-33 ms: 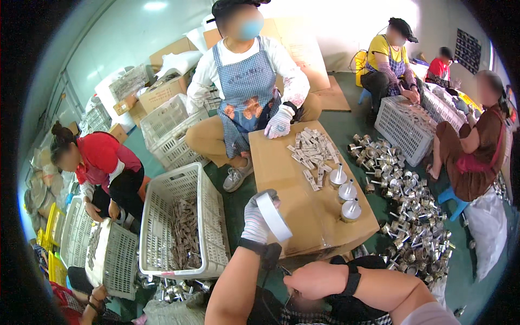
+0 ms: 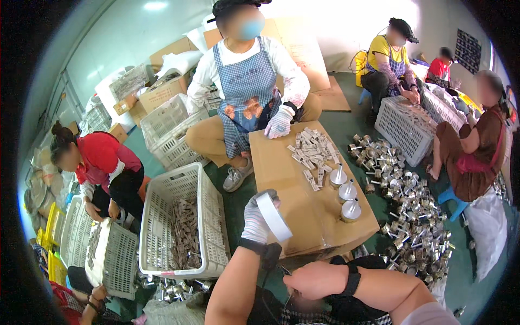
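Lower-left crate (image 2: pixel 214 219) of brownish strips (image 2: pixel 186 233), left hand (image 2: pixel 254 221) clasping white ring (image 2: pixel 278 227) at centre, right hand (image 2: pixel 315 280) curled below, any hold unclear

The camera, left of a side-by-side pair, rides on the worker's head and tilts down and forward, with the left hand (image 2: pixel 257 221) and right hand (image 2: pixel 317 279) close below it. The cardboard box (image 2: pixel 287 206) sits near, just past them. Its wide fisheye view reaches the back wall (image 2: pixel 444 24), straight edges bending toward a dark round rim.
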